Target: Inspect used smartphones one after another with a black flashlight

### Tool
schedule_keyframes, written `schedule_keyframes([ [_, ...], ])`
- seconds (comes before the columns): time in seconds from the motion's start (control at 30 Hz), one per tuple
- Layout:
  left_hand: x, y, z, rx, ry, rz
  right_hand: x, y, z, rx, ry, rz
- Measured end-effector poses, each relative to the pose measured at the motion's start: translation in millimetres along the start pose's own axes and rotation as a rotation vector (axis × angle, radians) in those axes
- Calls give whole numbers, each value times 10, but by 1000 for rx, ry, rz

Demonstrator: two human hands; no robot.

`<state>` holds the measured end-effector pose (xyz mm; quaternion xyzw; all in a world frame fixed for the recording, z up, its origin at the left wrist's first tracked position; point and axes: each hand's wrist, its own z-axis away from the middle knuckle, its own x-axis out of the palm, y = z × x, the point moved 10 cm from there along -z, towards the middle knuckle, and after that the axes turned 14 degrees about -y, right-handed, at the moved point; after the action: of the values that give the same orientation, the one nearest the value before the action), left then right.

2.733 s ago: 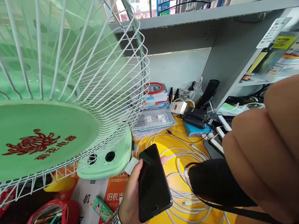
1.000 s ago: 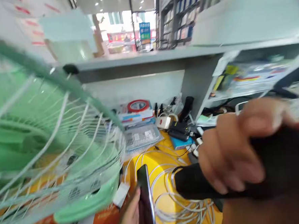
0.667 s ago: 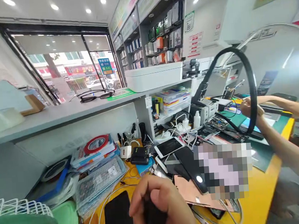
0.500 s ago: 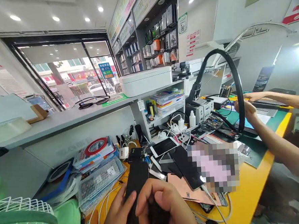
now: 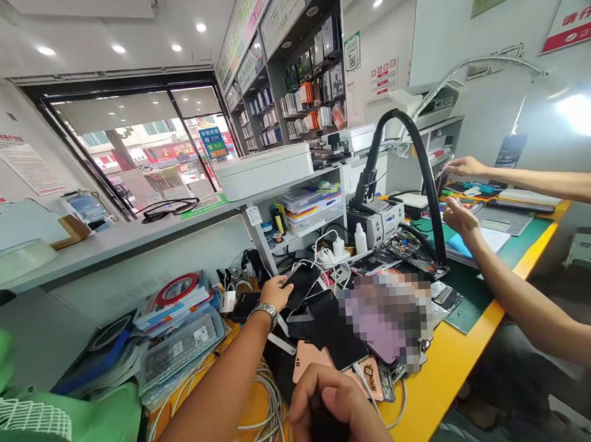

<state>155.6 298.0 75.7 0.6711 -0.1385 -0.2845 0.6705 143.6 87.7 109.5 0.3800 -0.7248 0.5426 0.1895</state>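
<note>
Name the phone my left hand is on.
The black phone under your left hand, tilted up at the far end; the nearer black phone lies flat, untouched.

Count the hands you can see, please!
4. The person's left hand holds a black phone, their right hand is at the bottom, and a co-worker's upper hand and lower hand are at the right.

A green fan [image 5: 28, 437] sits at lower left, near coiled white cables [image 5: 258, 423] on the yellow worktop [image 5: 448, 352]. Upper middle, a white printer [image 5: 262, 173] stands on a grey counter [image 5: 102, 259] near glasses [image 5: 167, 209], and a black gooseneck arm [image 5: 433, 199] curves right of centre.
</note>
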Motion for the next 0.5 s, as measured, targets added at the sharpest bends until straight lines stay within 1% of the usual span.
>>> schedule_keyframes([
  [0.07,9,96,20,37,36,-16,-92,-4,32,7,-3,2],
  [0.13,12,211,124,82,72,-18,-196,11,56,24,30,8],
  [0.2,46,292,350,120,86,-7,-300,29,62,37,75,41],
  [0.27,149,273,682,133,43,19,-403,43,42,31,122,105],
  [0.3,233,204,868,115,-7,40,-467,44,30,16,162,146],
  [0.37,440,-40,1236,30,-147,119,-600,40,9,-24,272,246],
  [0.4,545,-168,1406,3,-218,245,-656,37,2,-41,333,309],
  [0.43,590,-273,1553,-8,-234,335,-695,34,-5,-52,387,375],
  [0.5,602,-436,1751,-23,-206,462,-720,26,-26,-42,459,530],
])
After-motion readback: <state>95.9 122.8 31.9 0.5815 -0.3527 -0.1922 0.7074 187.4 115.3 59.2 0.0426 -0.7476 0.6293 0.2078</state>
